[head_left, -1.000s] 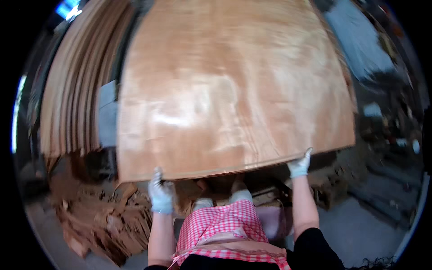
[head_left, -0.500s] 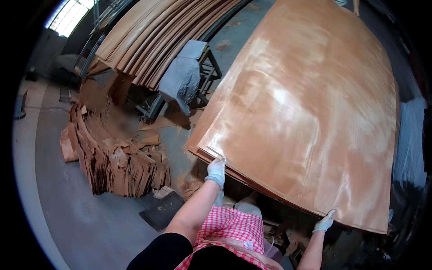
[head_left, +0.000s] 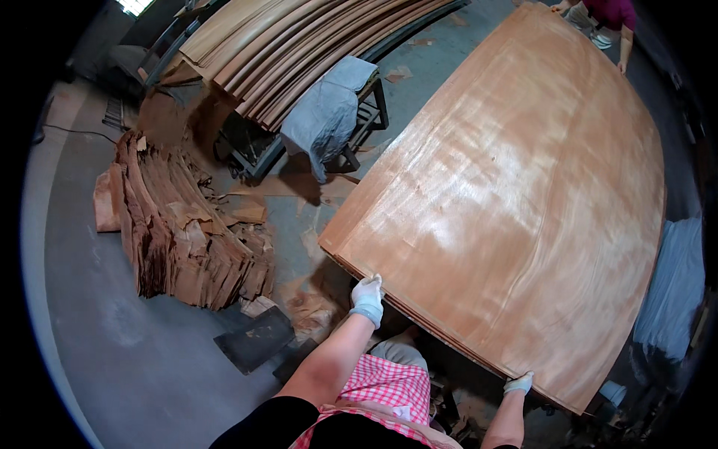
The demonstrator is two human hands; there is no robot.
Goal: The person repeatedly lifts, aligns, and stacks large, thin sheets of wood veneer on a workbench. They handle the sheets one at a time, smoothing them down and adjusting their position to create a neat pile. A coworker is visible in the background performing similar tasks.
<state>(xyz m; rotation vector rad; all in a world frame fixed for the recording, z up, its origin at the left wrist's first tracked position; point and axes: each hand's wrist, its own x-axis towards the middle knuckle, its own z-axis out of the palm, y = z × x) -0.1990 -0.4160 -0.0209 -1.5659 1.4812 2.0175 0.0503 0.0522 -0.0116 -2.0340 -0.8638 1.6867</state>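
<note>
A large, glossy brown wood veneer sheet (head_left: 479,224) lies on top of a stack of similar sheets in front of me. My left hand (head_left: 367,297), in a white glove, pinches the near edge of the sheet toward its left corner. Farther right along that same edge, my right hand (head_left: 519,384), gloved too, is closed on the sheet with the thumb on top. The fingers beneath the edge are hidden. At the far end, a co-worker in a purple top (head_left: 609,15) has both hands at the sheet's far edge.
Several long veneer sheets (head_left: 299,52) lie on a rack at the far left. Beside it a grey cloth (head_left: 325,108) drapes over a metal stand. A bundle of torn veneer scraps (head_left: 187,232) sits on the floor at left, near a dark flat panel (head_left: 256,339). Clear plastic (head_left: 671,288) hangs at right.
The top sheet has shifted left and now lines up more closely with the stack's left edge. Both my hands stay on its near edge. More of the co-worker shows at the far end.
</note>
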